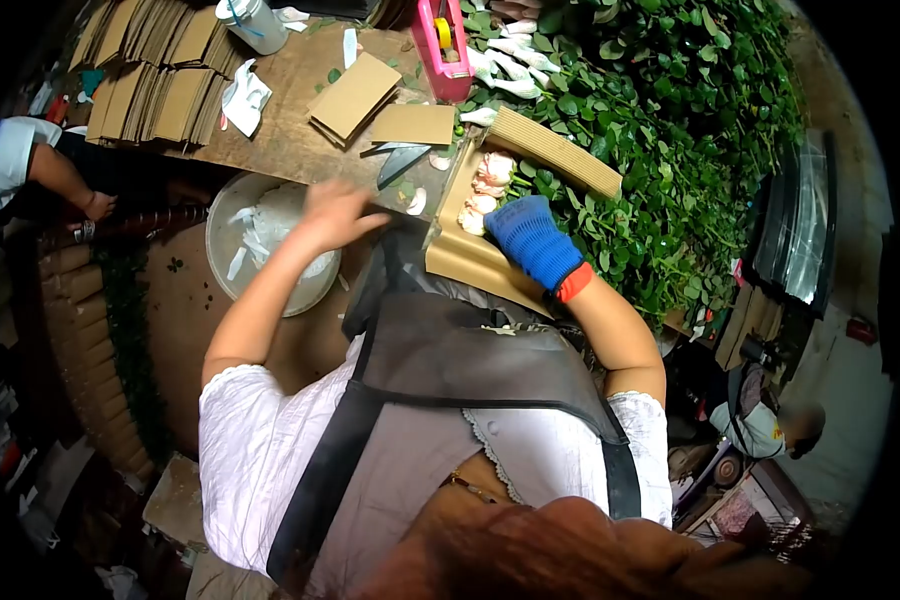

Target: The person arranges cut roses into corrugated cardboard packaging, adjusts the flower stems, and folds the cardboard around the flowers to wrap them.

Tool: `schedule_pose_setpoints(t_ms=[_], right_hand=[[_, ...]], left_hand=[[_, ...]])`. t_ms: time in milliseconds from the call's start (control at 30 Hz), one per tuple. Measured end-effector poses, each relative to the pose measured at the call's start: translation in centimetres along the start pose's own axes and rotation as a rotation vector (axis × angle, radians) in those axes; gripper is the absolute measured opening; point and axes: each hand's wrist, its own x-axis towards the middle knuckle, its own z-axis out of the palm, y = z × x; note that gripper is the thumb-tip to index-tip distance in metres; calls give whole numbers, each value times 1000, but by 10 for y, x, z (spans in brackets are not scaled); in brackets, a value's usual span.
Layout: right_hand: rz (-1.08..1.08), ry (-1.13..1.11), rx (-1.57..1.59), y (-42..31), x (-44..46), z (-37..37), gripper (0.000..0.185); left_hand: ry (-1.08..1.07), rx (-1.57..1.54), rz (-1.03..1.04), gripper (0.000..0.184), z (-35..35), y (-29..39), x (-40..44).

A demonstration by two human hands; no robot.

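Note:
My left hand, bare and slightly blurred, is above the table's near edge, left of the flowers. Its thumb stands apart from the other fingers, and I see nothing in it. My right hand wears a blue knitted glove with an orange-red cuff. Its fingers are together and curled down over pale pink roses, and the fingertips are partly hidden. The roses lie in a row on brown cardboard. A folded strip of corrugated cardboard lies above them. Dark-bladed scissors lie between my hands.
Leafy stems pile up on the right, with white-wrapped buds beside them. A pink tape dispenser, cardboard pieces, stacked cardboard and a cup are on the table. A white bucket stands below. Another person's arm is at left.

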Motion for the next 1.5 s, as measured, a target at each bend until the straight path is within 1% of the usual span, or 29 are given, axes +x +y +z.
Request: schedule_pose_setpoints(t_ms=[67, 133, 200, 233, 333, 367, 467, 567, 667, 767, 800, 867, 900, 1000, 1033, 1133, 1333, 1433, 1500], right_hand=[[-20, -21, -39, -2, -1, -3, 13], [-30, -33, -69, 0, -3, -5, 12], [-46, 129, 16, 5, 5, 23, 11], [-52, 213, 61, 9, 4, 30, 13], [62, 381, 448, 20, -21, 33, 22], [190, 445, 537, 16, -29, 25, 29], [265, 459, 523, 7, -13, 43, 29], [254, 439, 528, 8, -9, 39, 28], [215, 458, 464, 6, -8, 38, 26], [182, 515, 412, 7, -5, 44, 23], [169, 540, 406, 7, -7, 41, 22], [277, 539, 492, 7, -17, 35, 25], [328, 535, 535, 8, -22, 31, 28], [370, 588, 520, 12, -7, 42, 31], [389, 546, 512, 15, 3, 43, 33], [361, 537, 637, 19, -3, 32, 26], [270, 533, 496, 23, 5, 41, 27], [276, 510, 426, 19, 7, 40, 26], [296, 453, 409, 18, 7, 41, 27]], left_hand=[[240, -577, 239, 75, 15, 41, 40], [200, -550, 293, 96, 14, 76, 64], [171, -441, 447, 107, 36, 79, 90], [105, -480, 473, 113, 38, 76, 96], [121, -385, 513, 117, 41, 73, 100], [61, -383, 492, 121, 41, 73, 100], [12, -392, 492, 121, 40, 74, 100], [-3, -378, 483, 123, 42, 74, 101], [-24, -357, 461, 120, 40, 73, 105], [-5, -529, 330, 106, 35, 85, 113], [41, -558, 353, 102, 37, 85, 112], [141, -610, 395, 95, 43, 81, 107], [243, -589, 413, 86, 43, 82, 103], [235, -581, 456, 79, 41, 82, 93], [316, -572, 461, 76, 46, 83, 92], [265, -572, 420, 71, 45, 84, 91], [247, -571, 445, 70, 46, 84, 96], [268, -580, 439, 58, 47, 87, 103], [285, -662, 313, 51, 47, 97, 104]])
